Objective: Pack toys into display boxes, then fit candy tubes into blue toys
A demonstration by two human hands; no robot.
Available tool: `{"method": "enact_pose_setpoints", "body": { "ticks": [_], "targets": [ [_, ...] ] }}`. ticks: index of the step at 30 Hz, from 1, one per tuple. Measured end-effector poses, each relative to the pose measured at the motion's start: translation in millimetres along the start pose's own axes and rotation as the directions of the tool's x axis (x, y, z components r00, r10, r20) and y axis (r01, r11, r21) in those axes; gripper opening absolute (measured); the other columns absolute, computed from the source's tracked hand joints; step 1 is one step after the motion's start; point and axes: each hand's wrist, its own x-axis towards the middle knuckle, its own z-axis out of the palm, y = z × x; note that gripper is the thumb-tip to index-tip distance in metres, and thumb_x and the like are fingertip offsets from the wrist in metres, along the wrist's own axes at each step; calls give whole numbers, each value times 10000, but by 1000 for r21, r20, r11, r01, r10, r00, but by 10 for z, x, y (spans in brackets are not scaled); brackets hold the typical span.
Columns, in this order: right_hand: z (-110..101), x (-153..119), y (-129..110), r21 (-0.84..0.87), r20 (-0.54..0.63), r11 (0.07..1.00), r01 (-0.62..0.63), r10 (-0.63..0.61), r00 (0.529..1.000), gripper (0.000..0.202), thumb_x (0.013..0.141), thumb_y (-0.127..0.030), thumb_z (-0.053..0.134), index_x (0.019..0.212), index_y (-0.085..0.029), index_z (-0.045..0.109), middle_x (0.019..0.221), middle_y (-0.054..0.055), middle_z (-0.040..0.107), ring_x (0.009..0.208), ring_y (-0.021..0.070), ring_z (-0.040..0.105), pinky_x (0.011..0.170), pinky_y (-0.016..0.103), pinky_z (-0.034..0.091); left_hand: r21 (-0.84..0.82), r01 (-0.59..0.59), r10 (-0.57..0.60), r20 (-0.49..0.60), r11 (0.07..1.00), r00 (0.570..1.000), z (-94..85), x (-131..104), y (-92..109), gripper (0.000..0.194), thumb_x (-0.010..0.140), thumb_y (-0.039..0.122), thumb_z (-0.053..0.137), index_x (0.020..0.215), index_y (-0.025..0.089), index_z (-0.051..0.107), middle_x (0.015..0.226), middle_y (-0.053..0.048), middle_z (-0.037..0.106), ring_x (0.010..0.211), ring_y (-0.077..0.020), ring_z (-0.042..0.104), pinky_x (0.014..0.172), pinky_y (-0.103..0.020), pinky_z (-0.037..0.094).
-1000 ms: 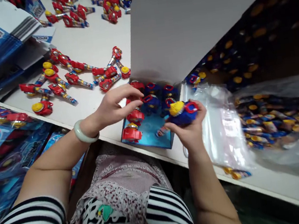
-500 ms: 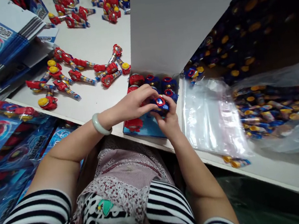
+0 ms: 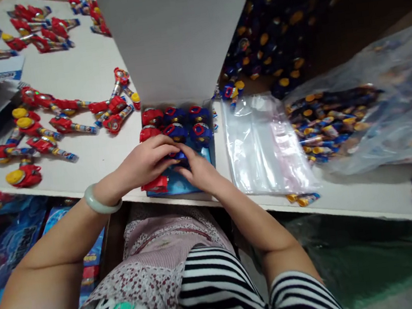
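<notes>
An open cardboard box [image 3: 211, 166] with a blue inside stands at the table's front edge. In its left column sit red toys [image 3: 152, 116]; blue toys [image 3: 200, 131] fill places in the middle and right columns. Both hands are over the box, closed around one blue toy [image 3: 178, 156] in the middle column. My left hand [image 3: 152, 162] grips it from the left, fingers curled over its top. From the right, my right hand [image 3: 198, 168] holds its side with thumb and fingers. Much of this toy is hidden by the fingers.
The box's tall white lid [image 3: 176, 38] stands up behind it. Loose red toys [image 3: 70, 125] with tube handles lie leftward. Flat clear plastic bags [image 3: 253, 143] lie right of the box, beside a large bag of small blue-and-yellow tubes [image 3: 323, 130]. Printed packages [image 3: 9, 239] are stacked lower left.
The camera view has turned to the right. My hands have lowered the blue toy from above the box into the middle column.
</notes>
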Motion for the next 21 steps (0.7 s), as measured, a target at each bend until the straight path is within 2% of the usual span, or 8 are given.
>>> {"method": "enact_pose_setpoints", "body": {
  "ticks": [1,3,5,7,10,13,17,21],
  "targets": [
    [-151,49,59,25,5,1000,10,-10,1000,494,882,-352,651,1361,-283,552,1276,70,672,1134,261,668,993,434,543,14,-8,8,-3,1000,1000,17,7,-4,217,969,240,545,1141,198,672,1112,-108,666,1011,-204,653,850,-328,555],
    [-512,243,265,63,-98,997,-36,42,994,337,930,-435,577,1198,-247,659,1074,48,732,983,227,706,921,395,565,26,-9,9,1,1000,1000,46,10,-16,233,972,213,527,1150,215,677,1099,-105,681,1001,-208,660,852,-342,561],
    [-848,567,559,60,-326,979,-195,203,923,346,978,-452,484,1104,-196,679,923,48,728,893,214,703,881,389,564,13,-9,8,24,1000,1000,63,2,-28,272,962,208,544,1199,254,667,1096,-94,689,1008,-216,664,865,-360,568],
    [-1057,970,858,-15,-408,936,-353,316,857,300,928,-362,589,1119,-144,665,1007,88,721,989,244,685,940,408,534,-6,0,1,32,1000,999,65,-7,-32,328,949,200,563,1250,302,646,1102,-83,687,1020,-221,664,871,-371,577],
    [-1082,1530,1143,-119,-371,885,-450,381,847,527,870,-230,655,1369,-119,528,1338,175,606,1220,298,598,1063,451,453,3,21,-21,35,1000,999,57,-10,-17,398,938,194,580,1299,358,613,1112,-76,680,1033,-229,665,868,-381,587],
    [-948,1845,1218,-125,-312,870,-477,421,851,612,872,-241,646,1448,-183,448,1437,170,535,1278,327,560,1068,494,442,15,39,-39,51,999,998,56,-7,4,414,935,183,577,1304,369,608,1126,-75,675,1038,-224,667,868,-365,592],
    [-999,1812,1247,-78,-307,872,-483,440,844,546,844,-244,655,1361,-165,501,1268,141,656,1163,315,633,1023,490,478,18,41,-42,53,999,998,69,-3,8,376,941,170,569,1279,326,619,1129,-75,672,1045,-208,662,881,-339,582],
    [-1397,1253,1111,-15,-506,943,-334,281,815,628,876,-234,538,1466,-144,342,1435,185,527,1239,279,587,1037,447,482,8,33,-33,43,999,999,70,7,9,309,954,181,558,1240,270,637,1109,-85,674,1046,-197,652,897,-331,566]
  ]
}}
